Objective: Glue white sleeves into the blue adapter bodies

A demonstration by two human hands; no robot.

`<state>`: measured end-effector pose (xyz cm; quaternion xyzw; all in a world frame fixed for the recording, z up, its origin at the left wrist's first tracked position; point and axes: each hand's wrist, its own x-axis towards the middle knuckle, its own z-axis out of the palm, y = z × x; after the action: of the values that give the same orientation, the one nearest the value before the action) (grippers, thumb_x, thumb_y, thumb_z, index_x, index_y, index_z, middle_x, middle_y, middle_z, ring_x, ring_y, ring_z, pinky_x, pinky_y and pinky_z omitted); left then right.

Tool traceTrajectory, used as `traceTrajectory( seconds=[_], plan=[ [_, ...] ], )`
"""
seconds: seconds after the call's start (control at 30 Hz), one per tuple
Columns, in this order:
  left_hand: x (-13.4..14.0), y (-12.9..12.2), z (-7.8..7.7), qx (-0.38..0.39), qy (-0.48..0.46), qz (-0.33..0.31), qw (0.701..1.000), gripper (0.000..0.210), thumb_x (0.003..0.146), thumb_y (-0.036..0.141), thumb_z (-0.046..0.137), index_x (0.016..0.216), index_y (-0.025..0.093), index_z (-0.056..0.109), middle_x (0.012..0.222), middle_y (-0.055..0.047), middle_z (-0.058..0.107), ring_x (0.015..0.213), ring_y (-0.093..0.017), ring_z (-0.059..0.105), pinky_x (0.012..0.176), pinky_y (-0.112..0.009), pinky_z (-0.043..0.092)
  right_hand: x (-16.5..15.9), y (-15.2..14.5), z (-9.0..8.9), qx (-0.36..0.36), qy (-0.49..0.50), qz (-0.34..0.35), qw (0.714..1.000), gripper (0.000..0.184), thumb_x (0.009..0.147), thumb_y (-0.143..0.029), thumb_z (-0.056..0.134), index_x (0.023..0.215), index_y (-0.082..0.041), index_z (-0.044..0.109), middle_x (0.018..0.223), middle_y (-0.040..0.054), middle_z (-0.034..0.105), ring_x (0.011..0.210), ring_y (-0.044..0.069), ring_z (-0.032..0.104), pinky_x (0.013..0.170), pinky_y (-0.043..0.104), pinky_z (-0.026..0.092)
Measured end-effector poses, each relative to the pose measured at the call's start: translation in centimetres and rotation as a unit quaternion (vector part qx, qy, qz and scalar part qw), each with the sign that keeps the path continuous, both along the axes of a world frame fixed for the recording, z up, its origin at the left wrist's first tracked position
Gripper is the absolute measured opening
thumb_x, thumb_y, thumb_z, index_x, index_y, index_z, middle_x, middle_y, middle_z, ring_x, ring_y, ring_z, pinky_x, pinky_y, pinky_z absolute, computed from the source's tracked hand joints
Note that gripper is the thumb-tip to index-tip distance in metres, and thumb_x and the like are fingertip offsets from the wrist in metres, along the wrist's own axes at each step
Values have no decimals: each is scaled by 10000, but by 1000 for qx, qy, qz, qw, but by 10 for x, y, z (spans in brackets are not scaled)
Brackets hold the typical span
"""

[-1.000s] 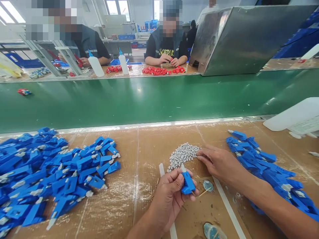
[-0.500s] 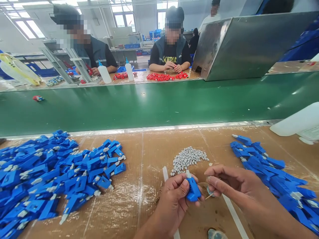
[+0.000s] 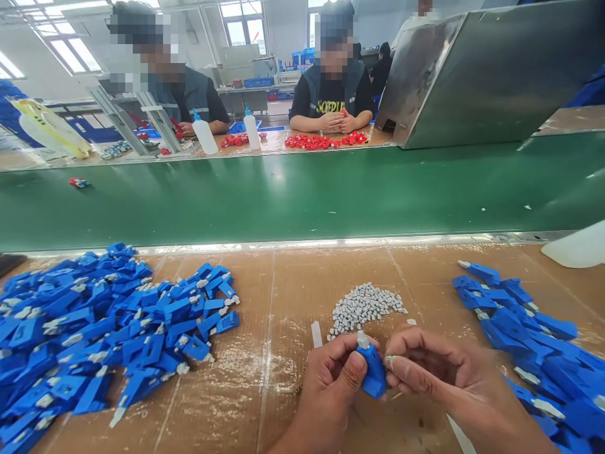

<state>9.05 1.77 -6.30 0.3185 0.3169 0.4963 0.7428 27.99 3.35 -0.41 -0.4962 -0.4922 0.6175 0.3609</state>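
My left hand (image 3: pixel 331 384) is closed around a blue plastic part (image 3: pixel 373 372), with its light grey ribbed tip pointing up and away. Close against the part's right side, my right hand (image 3: pixel 439 372) pinches thumb and forefinger together. A tiny pale bit shows at those fingertips, too small to name. Below the same fingers, the end of a thin tan stick (image 3: pixel 395 396) peeks out, mostly hidden by the hand. Just beyond both hands lies a heap of small grey pieces (image 3: pixel 366 304).
Blue parts with grey tips form a large pile (image 3: pixel 118 321) at left and a smaller pile (image 3: pixel 524 328) at right. A white bottle (image 3: pixel 576 246) lies at the right edge. Past the green conveyor belt (image 3: pixel 246 202), co-workers sit by red parts (image 3: pixel 312 142).
My right hand has come closer to the blue part, its fingertips now at the part's side. The view has shifted slightly. Across the belt, one person's hands have come together.
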Motion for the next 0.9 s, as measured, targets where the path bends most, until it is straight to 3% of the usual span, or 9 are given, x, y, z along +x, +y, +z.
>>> traceTrajectory(
  seconds=[0.17,0.33,0.47,0.7,0.9],
  plan=[
    [-3,2,9,47,67,31,996,526,955,671,799,1059,161,873,922,-76,687,838,-179,588,790,-288,494,-6,-4,-4,50,-24,-4,998,366,971,-568,842,842,-226,814,811,19,714,721,171,671,685,272,593],
    [-3,1,16,51,81,29,995,517,954,670,798,1039,168,886,943,-93,702,892,-219,625,817,-309,505,-11,-7,-6,69,-37,-21,997,402,973,-597,827,817,-228,808,779,28,699,668,178,651,634,293,604],
    [-3,0,16,55,87,31,994,523,952,680,793,1035,173,889,937,-87,693,876,-215,612,813,-311,488,-12,-8,-8,78,-43,-41,995,350,959,-560,859,844,-231,828,743,15,694,609,161,635,595,277,590],
    [-3,-4,12,84,151,53,983,538,1009,686,707,998,174,873,926,-81,652,889,-227,587,811,-323,450,-14,-11,-11,184,-99,-26,978,291,1030,-488,776,844,-267,815,781,29,730,689,202,689,641,301,585],
    [-3,-7,14,118,211,80,967,519,1044,660,665,899,186,821,878,-79,637,845,-234,579,779,-338,427,-19,-16,-11,152,-109,-43,981,366,1010,-568,778,815,-259,792,744,17,717,665,191,689,617,274,583]
  ],
)
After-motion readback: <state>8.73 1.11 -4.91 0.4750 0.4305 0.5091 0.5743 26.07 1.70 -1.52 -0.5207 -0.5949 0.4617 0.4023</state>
